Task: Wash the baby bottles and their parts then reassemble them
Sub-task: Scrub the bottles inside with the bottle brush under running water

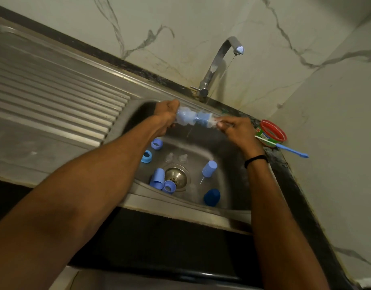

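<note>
Over the steel sink point(228, 212), my left hand point(165, 117) grips one end of a clear baby bottle point(185, 119) with pale blue showing inside it. My right hand point(235, 128) pinches the other end, where a blue part point(203, 119) sits; that end is blurred. A thin stream from the tap point(219, 59) falls onto the bottle. In the basin lie light blue collar rings point(157, 144) point(146, 156) point(170, 186), light blue caps point(157, 178) point(210, 168), a dark blue cap point(211, 197) and two clear teats point(170, 157) point(182, 158) by the drain point(176, 176).
A ribbed steel draining board point(54, 97) runs to the left of the basin. On the dark counter edge at the right stands a red-rimmed green tub point(271, 132) with a blue-handled brush point(291, 150) lying across it. A marble-patterned wall closes the back and right.
</note>
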Motion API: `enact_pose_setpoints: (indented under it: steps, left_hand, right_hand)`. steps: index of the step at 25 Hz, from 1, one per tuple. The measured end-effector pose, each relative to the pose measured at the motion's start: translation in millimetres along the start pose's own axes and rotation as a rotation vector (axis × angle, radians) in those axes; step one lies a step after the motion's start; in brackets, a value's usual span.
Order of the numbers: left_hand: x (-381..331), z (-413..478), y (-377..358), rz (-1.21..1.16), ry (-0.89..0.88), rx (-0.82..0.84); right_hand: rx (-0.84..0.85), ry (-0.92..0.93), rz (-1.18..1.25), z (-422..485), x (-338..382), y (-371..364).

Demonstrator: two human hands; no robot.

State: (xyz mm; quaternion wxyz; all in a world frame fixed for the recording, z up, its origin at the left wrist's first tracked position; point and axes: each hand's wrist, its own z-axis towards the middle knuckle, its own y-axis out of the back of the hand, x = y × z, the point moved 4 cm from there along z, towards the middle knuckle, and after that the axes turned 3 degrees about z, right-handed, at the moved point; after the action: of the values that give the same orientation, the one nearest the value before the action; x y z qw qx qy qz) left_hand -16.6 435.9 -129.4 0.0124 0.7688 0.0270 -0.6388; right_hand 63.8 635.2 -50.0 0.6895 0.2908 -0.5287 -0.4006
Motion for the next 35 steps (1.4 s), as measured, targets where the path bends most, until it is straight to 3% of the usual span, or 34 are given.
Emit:
enact_pose_setpoints:
  steps: [9,13,18,21,27,31,35]
  left_hand:
    - [1.9,-3.3,-13.4,0.036,-0.063,0.068]
    - [-0.1,0.5,-7.0,-0.028,-0.043,0.038]
    - [2.8,3.5,-6.9,-0.024,-0.066,-0.017]
    - [8.6,6.9,-5.5,-0.039,-0.038,-0.029]
    - [7.1,3.9,-3.4,-0.067,0.004,-0.133]
    - [10.3,13.7,24.7,-0.05,0.032,-0.258]
    - [10.8,0.3,3.3,-0.083,-0.02,-0.111]
  right_hand:
    - [0.052,-0.02,0.008,-0.8,5.0,-7.4]
    - [0.032,-0.08,0.17,-4.7,1.6,-7.1]
    - [0.11,-0.065,0.117,-7.4,2.7,1.8]
    - [0.044,-0.111,0.098,-8.6,-9.0,17.1]
    - [0.071,-0.226,0.171,-18.2,-6.1,27.8]
    - [-0.067,-0.251,-0.071,-22.7,-27.5,62.7]
    - [-0.112,-0.243,0.038,-15.1,-21.7,40.5]
